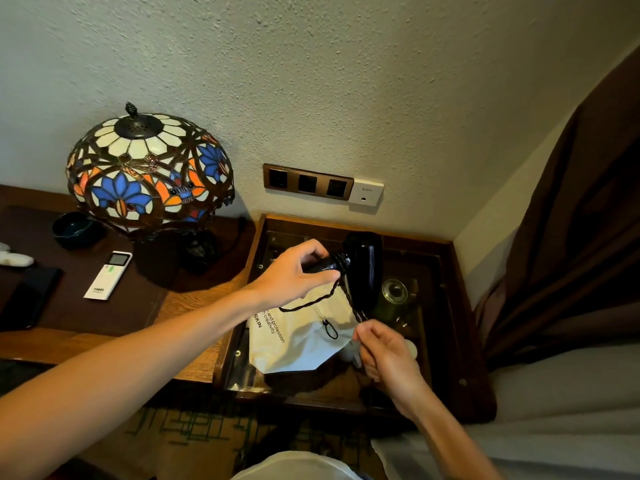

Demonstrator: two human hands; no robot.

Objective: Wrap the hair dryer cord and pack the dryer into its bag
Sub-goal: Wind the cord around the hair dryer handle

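Observation:
A black hair dryer (365, 265) hangs in the air above the glass-topped side table (450, 306). My left hand (294, 271) grips its handle, where a few turns of black cord are wound. The loose cord (323, 299) droops in a loop below the dryer and runs down to my right hand (384, 351), which pinches it. A white drawstring bag (298, 341) with dark printed text lies flat on the glass under the dryer, its black drawstring on top.
A stained-glass lamp (149, 174) stands on the wooden desk (194, 306) to the left, with a white remote (109, 275) and a dark bowl (74, 230). Wall sockets (306, 181) sit above the table. A brown curtain (571, 237) hangs right, beside white bedding (554, 410).

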